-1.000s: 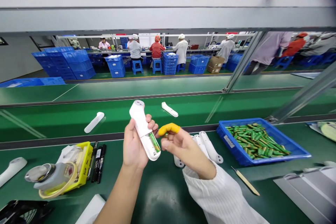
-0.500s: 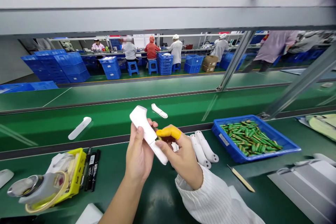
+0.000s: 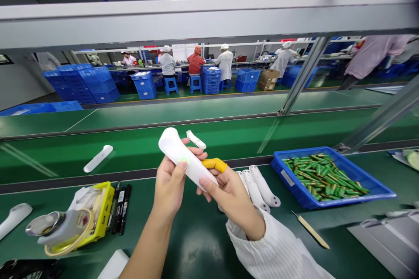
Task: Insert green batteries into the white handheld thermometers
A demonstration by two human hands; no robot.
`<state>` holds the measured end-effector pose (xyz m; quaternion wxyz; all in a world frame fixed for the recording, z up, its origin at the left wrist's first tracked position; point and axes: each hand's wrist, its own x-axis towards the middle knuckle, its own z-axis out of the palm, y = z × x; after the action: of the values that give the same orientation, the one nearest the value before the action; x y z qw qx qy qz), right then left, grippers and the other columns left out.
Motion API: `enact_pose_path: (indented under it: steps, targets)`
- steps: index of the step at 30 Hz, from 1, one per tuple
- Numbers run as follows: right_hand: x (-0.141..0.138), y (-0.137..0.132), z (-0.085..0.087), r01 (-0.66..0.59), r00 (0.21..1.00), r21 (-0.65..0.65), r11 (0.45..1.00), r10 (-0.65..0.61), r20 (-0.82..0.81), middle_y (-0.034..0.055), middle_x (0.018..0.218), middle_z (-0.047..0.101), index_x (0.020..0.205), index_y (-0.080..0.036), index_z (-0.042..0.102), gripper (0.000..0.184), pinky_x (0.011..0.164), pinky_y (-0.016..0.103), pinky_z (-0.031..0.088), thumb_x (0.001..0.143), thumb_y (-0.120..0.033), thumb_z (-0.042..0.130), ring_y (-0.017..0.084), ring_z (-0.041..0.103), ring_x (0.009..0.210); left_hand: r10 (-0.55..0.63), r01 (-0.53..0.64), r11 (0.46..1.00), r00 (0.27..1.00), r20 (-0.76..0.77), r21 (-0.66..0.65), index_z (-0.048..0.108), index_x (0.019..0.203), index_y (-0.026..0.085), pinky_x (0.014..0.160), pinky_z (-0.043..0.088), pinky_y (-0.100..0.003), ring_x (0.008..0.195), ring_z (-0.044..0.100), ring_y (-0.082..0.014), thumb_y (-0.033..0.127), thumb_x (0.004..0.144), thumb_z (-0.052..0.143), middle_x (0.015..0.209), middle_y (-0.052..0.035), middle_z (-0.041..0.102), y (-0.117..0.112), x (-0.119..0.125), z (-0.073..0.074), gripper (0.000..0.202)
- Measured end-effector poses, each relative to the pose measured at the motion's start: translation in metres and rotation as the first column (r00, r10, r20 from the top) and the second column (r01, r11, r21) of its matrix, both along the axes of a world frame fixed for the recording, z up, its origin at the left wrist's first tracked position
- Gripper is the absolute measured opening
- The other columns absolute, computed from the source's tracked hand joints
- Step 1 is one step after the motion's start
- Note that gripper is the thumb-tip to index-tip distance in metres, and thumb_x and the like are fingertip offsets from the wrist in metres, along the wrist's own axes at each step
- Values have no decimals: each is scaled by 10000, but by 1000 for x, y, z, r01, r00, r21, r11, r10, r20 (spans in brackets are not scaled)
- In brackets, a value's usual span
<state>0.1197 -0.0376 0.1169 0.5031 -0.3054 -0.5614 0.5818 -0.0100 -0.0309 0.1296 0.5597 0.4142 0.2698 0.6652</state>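
Both hands hold a white handheld device (image 3: 178,150), shaped like a forehead thermometer, tilted over the bench. My left hand (image 3: 170,185) is closed around its middle, with the thumb on the front, where a small green glow shows. At its lower right end, my right hand (image 3: 229,189) grips with the thumb on top; one finger wears a yellow finger cot (image 3: 215,165). The device's back is hidden. Right of my right hand lie several similar white device bodies (image 3: 262,185) in a row. Beyond the hands, a small white shell piece (image 3: 196,139) rests on the green belt.
A blue tray (image 3: 284,189) of green batteries (image 3: 324,176) stands at right, near a pale-handled pointed tool (image 3: 310,230). To the left are a yellow basket (image 3: 106,207), a pump bottle (image 3: 62,226) and black markers (image 3: 122,209). Another white piece (image 3: 98,158) lies on the belt (image 3: 137,148). People sit across the aisle.
The device has been turned so its smooth front faces me, and a green glow now shows. My right hand has shifted its hold on the lower end. The view has swung slightly left.
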Motion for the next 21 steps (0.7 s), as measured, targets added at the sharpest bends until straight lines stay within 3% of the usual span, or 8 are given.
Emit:
enact_pose_path:
  steps: [2,5,9,15,17,19,20,21]
  targets:
    - [2,1,2,-38,999,-27,999,37,-13,-7,681,587,1033,-163,538,351,461,220,389,827,-434,625,78,477,493,-4,4,1000,1000,-29,-18,599,1170,228,716,554,-267,981,654,-221,291,809,656,1031,-67,698,2,-4,-1,371]
    - [5,5,3,-169,985,-71,983,167,-41,18,729,634,1018,-152,523,354,435,209,383,840,-447,607,64,483,455,-67,67,998,997,-49,-14,651,1095,201,812,548,-309,1045,631,-255,379,719,740,1099,-94,685,6,-12,-5,426]
    - [7,7,2,-338,940,-117,934,329,-88,32,741,656,994,-140,512,335,401,179,382,866,-443,573,52,498,426,-87,88,996,994,-64,29,695,918,167,920,503,-350,1021,633,-277,462,540,836,946,-85,698,13,-22,-10,499]
    - [14,13,3,-425,905,-109,899,425,-23,36,781,652,1040,-149,520,447,460,192,427,804,-516,618,88,573,536,-130,130,991,990,-50,-8,688,916,177,887,516,-328,974,642,-249,474,553,826,885,-38,654,12,-23,-8,488]
    - [36,27,5,-303,946,-50,952,307,102,53,848,656,1093,-153,525,511,588,254,497,772,-535,641,125,614,642,-65,61,996,996,-65,-59,682,964,186,831,535,-318,921,655,-233,534,598,778,909,-49,672,17,-28,-4,514]
    - [74,45,2,-13,958,39,999,1,287,81,918,661,1095,-148,550,445,717,320,515,826,-501,582,154,627,716,30,-52,987,990,-139,-155,660,1048,190,743,545,-302,873,659,-226,601,664,695,920,-64,682,30,-38,-5,564]
    - [98,55,-2,179,897,81,981,-196,396,99,934,665,1071,-142,568,381,740,337,511,880,-465,504,168,630,738,60,-114,970,969,-239,-215,642,1095,192,692,542,-292,849,659,-223,632,707,633,919,-68,684,40,-46,-9,586]
    - [123,63,-7,377,760,115,919,-378,529,117,935,668,1045,-132,584,337,757,350,505,916,-408,440,182,634,753,62,-170,947,928,-367,-272,622,1136,189,649,532,-289,818,657,-223,648,744,575,910,-74,683,52,-54,-14,606]
